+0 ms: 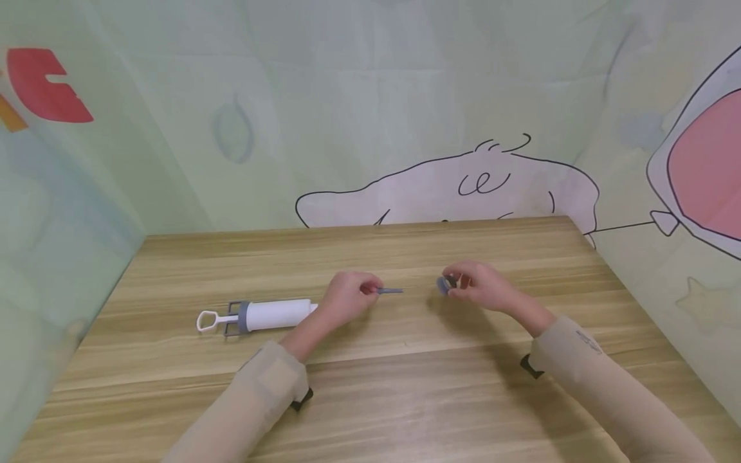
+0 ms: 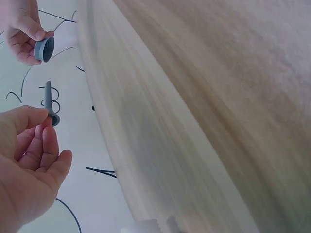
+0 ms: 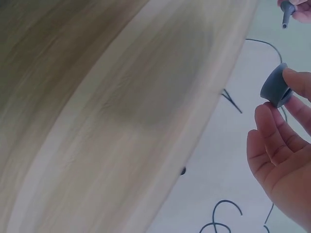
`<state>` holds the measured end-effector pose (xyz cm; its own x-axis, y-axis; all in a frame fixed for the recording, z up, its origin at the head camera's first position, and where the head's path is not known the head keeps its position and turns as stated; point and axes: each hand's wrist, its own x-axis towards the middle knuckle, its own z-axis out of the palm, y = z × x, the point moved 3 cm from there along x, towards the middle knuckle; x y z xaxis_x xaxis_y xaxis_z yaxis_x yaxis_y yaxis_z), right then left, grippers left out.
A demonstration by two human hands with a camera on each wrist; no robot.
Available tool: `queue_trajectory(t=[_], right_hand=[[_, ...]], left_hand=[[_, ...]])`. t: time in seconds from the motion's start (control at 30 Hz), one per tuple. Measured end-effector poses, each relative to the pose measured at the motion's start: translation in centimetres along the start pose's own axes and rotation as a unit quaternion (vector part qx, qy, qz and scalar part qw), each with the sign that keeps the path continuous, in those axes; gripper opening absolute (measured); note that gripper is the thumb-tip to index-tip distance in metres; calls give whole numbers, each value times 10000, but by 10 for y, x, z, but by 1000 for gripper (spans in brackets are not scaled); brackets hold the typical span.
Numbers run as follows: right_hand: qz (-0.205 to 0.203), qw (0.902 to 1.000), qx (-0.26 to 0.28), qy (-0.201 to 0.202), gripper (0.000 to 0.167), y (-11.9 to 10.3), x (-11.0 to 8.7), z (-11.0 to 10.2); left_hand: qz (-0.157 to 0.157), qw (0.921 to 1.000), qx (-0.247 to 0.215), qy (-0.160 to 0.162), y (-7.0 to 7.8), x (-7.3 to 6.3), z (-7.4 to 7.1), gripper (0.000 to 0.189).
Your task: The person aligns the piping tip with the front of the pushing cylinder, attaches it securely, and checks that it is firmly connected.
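Note:
My left hand point(image 1: 350, 294) pinches a thin grey nozzle point(image 1: 390, 290) by its wide base, with the tip pointing right toward the other hand. The left wrist view shows that nozzle point(image 2: 49, 101) held between thumb and fingertips. My right hand point(image 1: 482, 285) pinches a small grey ring cap point(image 1: 443, 283) a little above the table; the cap point(image 3: 275, 86) sits at my fingertips in the right wrist view. A gap lies between nozzle tip and cap. A white syringe-like tube point(image 1: 272, 314) with a grey collar and a white loop handle lies on the table behind my left hand.
The wooden table point(image 1: 370, 392) is enclosed by pale green cloth walls point(image 1: 370, 109) with cartoon drawings at the back and on both sides. Bare wood stretches in front of both hands.

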<state>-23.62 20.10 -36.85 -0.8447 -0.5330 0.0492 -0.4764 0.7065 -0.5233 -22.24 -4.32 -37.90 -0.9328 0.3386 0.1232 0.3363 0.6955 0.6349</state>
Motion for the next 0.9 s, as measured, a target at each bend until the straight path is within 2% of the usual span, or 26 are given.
queue_trajectory(t=[0.2, 0.47, 0.67, 0.9], right_hand=[[-29, 9996, 246, 105, 31, -14, -2, -3], [-253, 9975, 516, 399, 30, -27, -3, -2], [-425, 9942, 710, 685, 29, -36, -4, -1], [-477, 9920, 921, 715, 27, -40, -5, 3]], left_hand=[[31, 9987, -501, 85, 4, -5, -4, 12], [-88, 9935, -1126, 106, 11, -11, -6, 14], [-15, 9915, -1294, 84, 17, -14, -7, 15], [31, 9901, -1404, 8, 24, -16, -7, 16]])
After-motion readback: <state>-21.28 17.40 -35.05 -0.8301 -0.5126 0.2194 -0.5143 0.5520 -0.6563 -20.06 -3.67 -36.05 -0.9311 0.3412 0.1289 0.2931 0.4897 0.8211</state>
